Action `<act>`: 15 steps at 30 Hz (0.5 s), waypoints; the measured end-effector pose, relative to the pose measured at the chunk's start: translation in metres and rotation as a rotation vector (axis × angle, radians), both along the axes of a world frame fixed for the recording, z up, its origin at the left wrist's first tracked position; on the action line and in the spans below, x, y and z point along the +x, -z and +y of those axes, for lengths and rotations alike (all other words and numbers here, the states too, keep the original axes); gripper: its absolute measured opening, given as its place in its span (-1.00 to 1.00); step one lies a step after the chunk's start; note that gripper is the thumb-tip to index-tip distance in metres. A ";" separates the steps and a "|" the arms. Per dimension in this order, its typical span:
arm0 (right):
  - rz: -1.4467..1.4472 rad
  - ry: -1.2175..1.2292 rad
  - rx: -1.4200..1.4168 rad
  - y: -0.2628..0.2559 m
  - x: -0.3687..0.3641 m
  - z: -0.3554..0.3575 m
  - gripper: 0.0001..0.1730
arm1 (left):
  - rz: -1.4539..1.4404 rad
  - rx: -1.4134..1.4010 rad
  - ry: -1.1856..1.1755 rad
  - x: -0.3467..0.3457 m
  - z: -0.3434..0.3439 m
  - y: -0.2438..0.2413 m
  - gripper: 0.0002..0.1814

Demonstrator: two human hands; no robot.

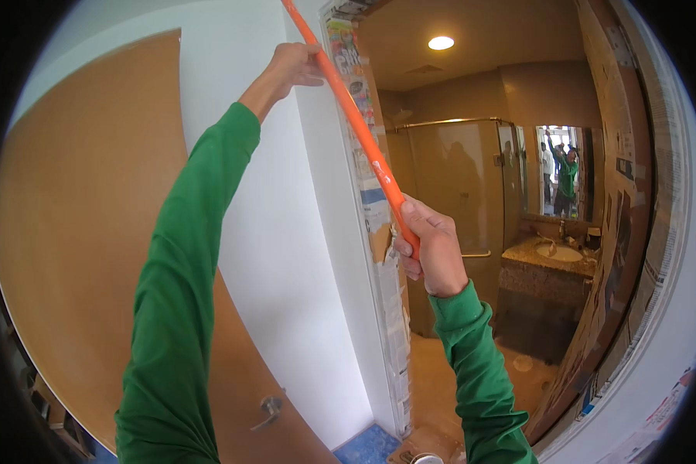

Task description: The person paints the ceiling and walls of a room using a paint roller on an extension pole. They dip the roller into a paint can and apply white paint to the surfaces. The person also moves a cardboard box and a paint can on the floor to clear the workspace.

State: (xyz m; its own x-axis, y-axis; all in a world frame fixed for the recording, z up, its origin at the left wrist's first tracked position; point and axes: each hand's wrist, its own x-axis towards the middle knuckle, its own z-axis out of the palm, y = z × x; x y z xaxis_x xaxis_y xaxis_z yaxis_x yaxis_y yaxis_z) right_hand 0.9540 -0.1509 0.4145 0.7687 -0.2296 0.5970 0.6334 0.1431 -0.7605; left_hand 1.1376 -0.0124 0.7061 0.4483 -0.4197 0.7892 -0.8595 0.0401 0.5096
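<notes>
A long orange pole (356,122) with white paint smears slants from upper left to lower right. Its upper end runs out of view at the top edge. My right hand (438,249) is wrapped around its lower end. Higher up, my left hand (296,66) holds the pole loosely, its fingers partly hidden. Behind the pole stands a door frame covered with newspaper (374,191). To its left rises a white wall (255,191).
A brown door (93,174) with a lever handle (271,409) stands at left. Through the doorway are a glass shower enclosure (452,191), a sink counter (516,252) and a mirror (586,174) reflecting people. Low down lie a blue floor covering (368,445) and a container (428,459).
</notes>
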 end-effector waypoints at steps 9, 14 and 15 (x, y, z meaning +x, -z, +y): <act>-0.058 0.019 0.006 -0.006 -0.001 0.006 -0.51 | 0.073 -0.036 0.077 0.007 0.003 -0.015 -0.61; -0.086 0.034 0.008 0.002 -0.020 0.001 -0.51 | 0.017 0.000 0.057 -0.032 -0.004 -0.002 -0.58; -0.071 0.023 0.013 0.003 -0.024 0.002 -0.52 | -0.002 0.011 0.045 -0.038 0.000 0.000 -0.58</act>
